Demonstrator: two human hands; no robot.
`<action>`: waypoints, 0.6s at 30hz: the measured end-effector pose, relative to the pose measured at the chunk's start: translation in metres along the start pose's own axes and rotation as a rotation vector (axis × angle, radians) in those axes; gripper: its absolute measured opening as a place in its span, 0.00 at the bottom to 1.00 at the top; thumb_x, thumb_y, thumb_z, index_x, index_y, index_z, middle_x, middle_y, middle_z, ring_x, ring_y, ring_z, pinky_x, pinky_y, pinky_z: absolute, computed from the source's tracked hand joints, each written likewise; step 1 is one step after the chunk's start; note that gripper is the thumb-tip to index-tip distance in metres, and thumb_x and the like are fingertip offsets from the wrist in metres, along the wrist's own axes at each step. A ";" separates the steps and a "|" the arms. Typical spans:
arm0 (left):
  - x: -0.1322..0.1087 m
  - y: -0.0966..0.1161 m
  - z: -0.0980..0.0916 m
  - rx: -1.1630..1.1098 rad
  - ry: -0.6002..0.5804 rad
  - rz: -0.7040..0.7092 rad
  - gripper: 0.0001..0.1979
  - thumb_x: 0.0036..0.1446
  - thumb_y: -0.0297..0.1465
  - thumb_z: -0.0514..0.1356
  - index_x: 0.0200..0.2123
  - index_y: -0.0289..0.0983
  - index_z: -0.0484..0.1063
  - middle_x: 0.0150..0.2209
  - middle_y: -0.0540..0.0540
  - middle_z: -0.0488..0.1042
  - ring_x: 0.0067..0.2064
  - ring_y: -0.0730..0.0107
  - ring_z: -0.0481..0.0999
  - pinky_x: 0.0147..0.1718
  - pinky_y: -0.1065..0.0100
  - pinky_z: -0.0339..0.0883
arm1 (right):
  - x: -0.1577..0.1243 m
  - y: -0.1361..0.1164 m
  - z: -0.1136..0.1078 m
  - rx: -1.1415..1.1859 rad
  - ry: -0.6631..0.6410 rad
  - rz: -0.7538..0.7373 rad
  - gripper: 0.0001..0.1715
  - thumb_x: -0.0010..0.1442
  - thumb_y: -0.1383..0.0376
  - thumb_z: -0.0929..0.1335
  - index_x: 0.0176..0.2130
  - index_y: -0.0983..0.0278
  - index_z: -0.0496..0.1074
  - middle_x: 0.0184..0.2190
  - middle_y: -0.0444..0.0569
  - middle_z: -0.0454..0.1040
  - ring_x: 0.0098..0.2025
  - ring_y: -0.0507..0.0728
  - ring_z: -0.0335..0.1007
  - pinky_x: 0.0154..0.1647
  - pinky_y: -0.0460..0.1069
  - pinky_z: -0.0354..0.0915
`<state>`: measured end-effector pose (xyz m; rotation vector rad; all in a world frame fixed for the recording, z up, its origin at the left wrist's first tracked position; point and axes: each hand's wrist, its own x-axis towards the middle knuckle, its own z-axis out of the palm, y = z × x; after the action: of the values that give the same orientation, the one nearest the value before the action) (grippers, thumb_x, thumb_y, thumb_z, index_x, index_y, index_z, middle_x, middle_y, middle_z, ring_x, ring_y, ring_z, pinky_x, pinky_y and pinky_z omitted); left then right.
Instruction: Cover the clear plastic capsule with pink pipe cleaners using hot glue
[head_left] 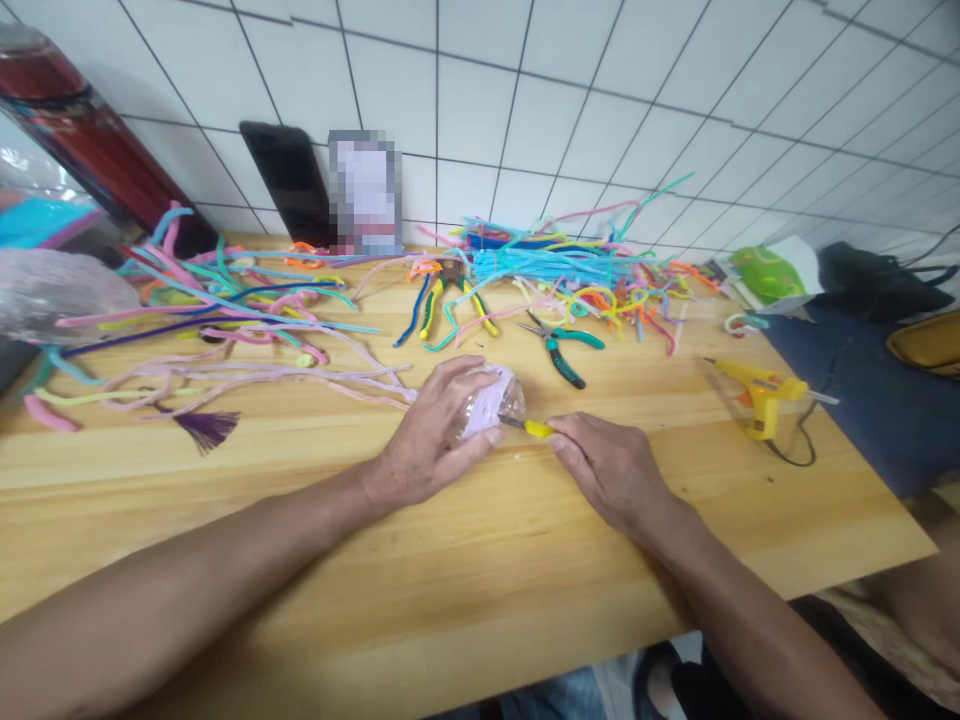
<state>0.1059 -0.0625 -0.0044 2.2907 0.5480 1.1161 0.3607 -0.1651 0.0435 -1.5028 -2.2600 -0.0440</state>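
Note:
My left hand [427, 440] is wrapped around a clear plastic bottle piece [510, 393], which lies on its side with a pale lilac band [484, 405] around it. Part of the bottle piece is hidden behind the fingers. From the right, my right hand [607, 460] grips a yellow utility knife [538, 429]. Its dark, narrow tip meets the bottle piece beside the lilac band; whether it has gone through the plastic I cannot tell. Both hands are low over the wooden table [465, 560].
Behind the hands lie green-handled pliers [562, 355], yellow-green pliers [431, 310] and blue pipe cleaners [555, 265]. More pipe cleaners [225, 310] and a purple tassel [206, 428] spread leftward. A yellow glue gun [765, 395] with its cord sits right. A phone [289, 185] leans on the tiles.

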 end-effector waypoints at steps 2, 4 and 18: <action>0.000 0.000 0.000 0.001 0.000 0.000 0.30 0.72 0.32 0.64 0.72 0.48 0.59 0.68 0.37 0.66 0.74 0.50 0.64 0.71 0.43 0.64 | 0.000 0.000 0.000 0.006 -0.011 0.009 0.18 0.81 0.61 0.60 0.49 0.62 0.78 0.37 0.51 0.87 0.37 0.58 0.85 0.37 0.51 0.72; 0.000 0.000 0.000 0.004 -0.001 -0.002 0.31 0.72 0.32 0.64 0.72 0.49 0.58 0.68 0.37 0.66 0.73 0.50 0.65 0.71 0.42 0.64 | 0.000 0.000 0.000 0.011 -0.012 0.011 0.19 0.81 0.61 0.60 0.48 0.62 0.78 0.37 0.51 0.87 0.37 0.58 0.85 0.37 0.51 0.73; 0.001 0.001 -0.001 0.005 -0.003 0.006 0.30 0.72 0.32 0.64 0.72 0.48 0.59 0.68 0.36 0.67 0.73 0.50 0.65 0.70 0.43 0.65 | 0.000 -0.001 0.000 0.014 -0.011 0.012 0.18 0.81 0.62 0.61 0.46 0.61 0.78 0.35 0.50 0.86 0.35 0.58 0.83 0.35 0.50 0.72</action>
<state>0.1057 -0.0623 -0.0030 2.2992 0.5442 1.1148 0.3597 -0.1654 0.0437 -1.5133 -2.2554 -0.0162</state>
